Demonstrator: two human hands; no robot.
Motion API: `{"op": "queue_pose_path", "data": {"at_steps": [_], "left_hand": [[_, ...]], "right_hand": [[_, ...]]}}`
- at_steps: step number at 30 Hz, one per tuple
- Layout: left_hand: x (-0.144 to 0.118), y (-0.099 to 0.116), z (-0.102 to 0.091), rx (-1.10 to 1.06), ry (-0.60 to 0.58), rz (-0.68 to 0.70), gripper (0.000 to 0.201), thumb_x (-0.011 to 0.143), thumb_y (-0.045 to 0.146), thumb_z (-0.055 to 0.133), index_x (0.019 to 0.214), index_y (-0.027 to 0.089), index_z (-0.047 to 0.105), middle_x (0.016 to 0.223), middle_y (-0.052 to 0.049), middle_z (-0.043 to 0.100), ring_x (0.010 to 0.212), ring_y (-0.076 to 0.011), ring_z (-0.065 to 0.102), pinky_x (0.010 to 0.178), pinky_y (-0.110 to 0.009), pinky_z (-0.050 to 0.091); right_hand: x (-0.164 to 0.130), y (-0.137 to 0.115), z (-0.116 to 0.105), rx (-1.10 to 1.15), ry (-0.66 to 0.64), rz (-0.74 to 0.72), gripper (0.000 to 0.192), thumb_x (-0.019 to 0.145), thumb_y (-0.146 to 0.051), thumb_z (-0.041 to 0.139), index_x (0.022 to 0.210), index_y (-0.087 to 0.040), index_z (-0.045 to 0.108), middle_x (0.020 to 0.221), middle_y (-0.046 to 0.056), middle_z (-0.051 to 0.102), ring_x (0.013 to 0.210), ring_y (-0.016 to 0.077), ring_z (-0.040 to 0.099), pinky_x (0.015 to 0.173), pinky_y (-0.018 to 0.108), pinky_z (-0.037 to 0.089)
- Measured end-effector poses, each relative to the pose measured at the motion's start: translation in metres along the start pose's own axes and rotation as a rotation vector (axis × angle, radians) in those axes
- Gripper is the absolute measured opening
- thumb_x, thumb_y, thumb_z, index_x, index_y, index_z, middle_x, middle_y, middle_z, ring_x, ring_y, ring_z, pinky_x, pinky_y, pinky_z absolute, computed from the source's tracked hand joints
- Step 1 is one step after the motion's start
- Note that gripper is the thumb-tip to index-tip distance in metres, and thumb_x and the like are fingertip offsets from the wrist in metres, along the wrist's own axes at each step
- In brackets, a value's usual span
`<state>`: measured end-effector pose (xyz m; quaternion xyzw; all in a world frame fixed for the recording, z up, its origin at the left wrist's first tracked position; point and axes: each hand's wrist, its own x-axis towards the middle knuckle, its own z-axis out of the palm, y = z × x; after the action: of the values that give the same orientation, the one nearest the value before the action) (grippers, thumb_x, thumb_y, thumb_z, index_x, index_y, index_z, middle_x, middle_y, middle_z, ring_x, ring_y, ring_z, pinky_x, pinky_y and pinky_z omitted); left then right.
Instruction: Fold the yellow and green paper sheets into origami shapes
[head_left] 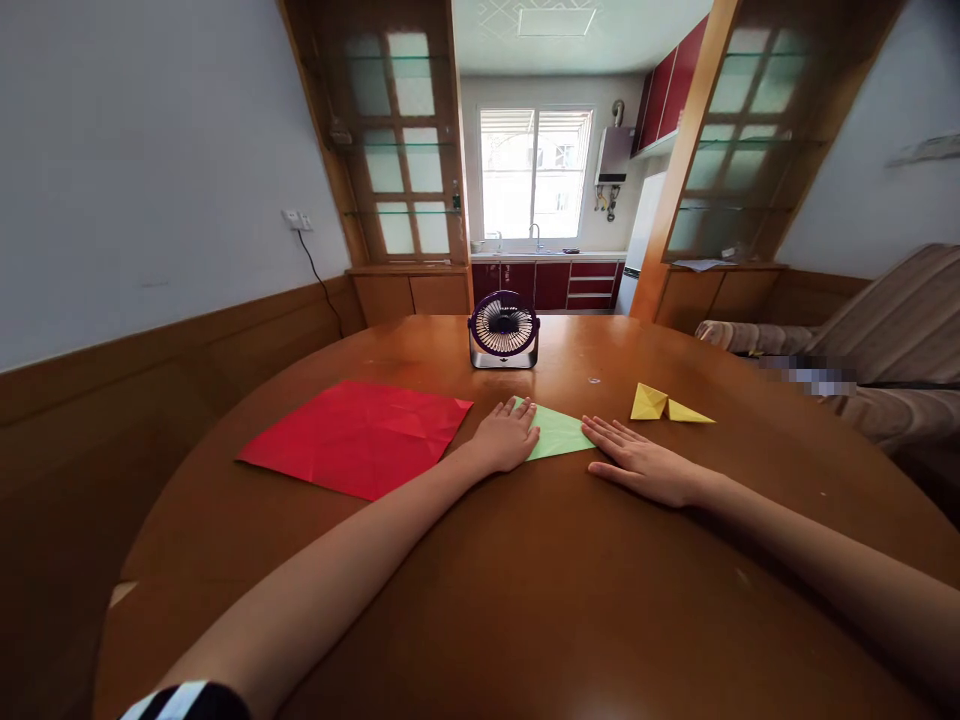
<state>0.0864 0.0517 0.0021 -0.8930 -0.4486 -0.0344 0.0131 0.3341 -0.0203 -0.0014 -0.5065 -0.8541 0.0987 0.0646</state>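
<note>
A folded piece of light green paper (559, 434) lies flat on the table between my hands. My left hand (508, 434) rests flat over its left end, fingers stretched out and pointing away from me. At the paper's right edge lies my right hand (637, 460), its fingers extended and the fingertips touching that edge. Both hands are open, palms down. To the left, partly behind my left forearm, a creased red sheet of paper (352, 440) is spread out. Right of the green paper sits a folded yellow paper shape (656, 402) with pointed ends.
A small purple desk fan (504, 325) stands at the far side of the round wooden table (510, 580). A striped armchair (885, 320) is beyond the table at the right. Wooden cabinets with glass shelves flank the kitchen opening, and a cable hangs from a wall socket (297, 220) at left.
</note>
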Motion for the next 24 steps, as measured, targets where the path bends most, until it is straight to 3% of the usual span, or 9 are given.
{"op": "queue_pose_path", "data": {"at_steps": [5,10,16,24], "left_hand": [[0.007,0.026,-0.002,0.01,0.022,-0.022,0.06,0.098,0.036,0.027,0.146,0.0,0.034,0.154,-0.022,0.028,0.144,-0.0333,0.023,0.117,-0.048,0.018],[0.018,0.044,0.005,-0.036,0.002,0.04,0.06,0.101,0.038,0.018,0.151,0.006,0.025,0.159,-0.013,0.019,0.147,-0.0274,0.015,0.119,-0.046,0.015],[0.014,0.027,0.011,-0.082,-0.027,0.077,0.067,0.1,0.05,0.013,0.153,0.009,0.02,0.16,-0.01,0.013,0.148,-0.0249,0.01,0.12,-0.041,0.011],[-0.007,0.006,0.004,-0.113,-0.038,0.037,0.068,0.1,0.049,0.016,0.152,0.007,0.021,0.159,-0.012,0.016,0.148,-0.0274,0.009,0.12,-0.041,0.012]], "right_hand": [[0.001,-0.002,0.001,-0.037,0.012,-0.014,0.082,0.092,-0.071,0.026,0.154,-0.017,0.016,0.16,0.007,0.01,0.149,0.0263,0.007,0.123,0.047,0.008],[0.001,0.0,0.004,-0.044,0.033,-0.03,0.081,0.093,-0.07,0.026,0.154,-0.018,0.017,0.16,0.007,0.012,0.148,0.0266,0.008,0.123,0.047,0.008],[0.001,0.001,0.005,-0.033,0.031,-0.025,0.081,0.092,-0.07,0.027,0.154,-0.02,0.016,0.16,0.007,0.012,0.148,0.0281,0.008,0.122,0.05,0.011],[0.001,0.0,0.002,-0.03,0.028,-0.036,0.082,0.092,-0.071,0.025,0.155,-0.019,0.014,0.16,0.007,0.01,0.148,0.029,0.008,0.122,0.051,0.011]]}}
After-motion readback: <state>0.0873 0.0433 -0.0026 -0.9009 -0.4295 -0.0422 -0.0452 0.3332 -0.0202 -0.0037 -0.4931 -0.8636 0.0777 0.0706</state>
